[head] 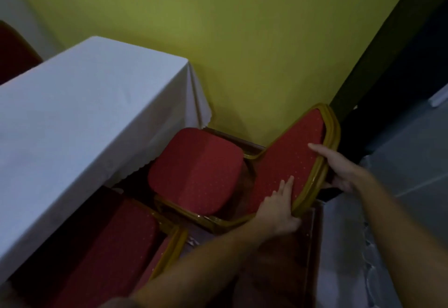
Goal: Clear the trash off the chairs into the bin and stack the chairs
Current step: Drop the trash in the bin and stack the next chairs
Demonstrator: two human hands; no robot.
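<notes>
By the wall [218,41], left hand [278,210] and right hand [344,172] grip the chair [288,160].

Red dotted chair [198,169], white tablecloth [84,114]

**Fig. 1.** A cloth-covered table [84,114] is set at the left, against the wall [218,29]. A chair [196,172] is placed to its right, in the corner, its backrest [291,157] rightmost. A second chair [109,247] is tucked partly under the table's near edge. The backrest is held at its near edge by the left hand [278,210] and at its outer edge by the right hand [344,172].
</notes>
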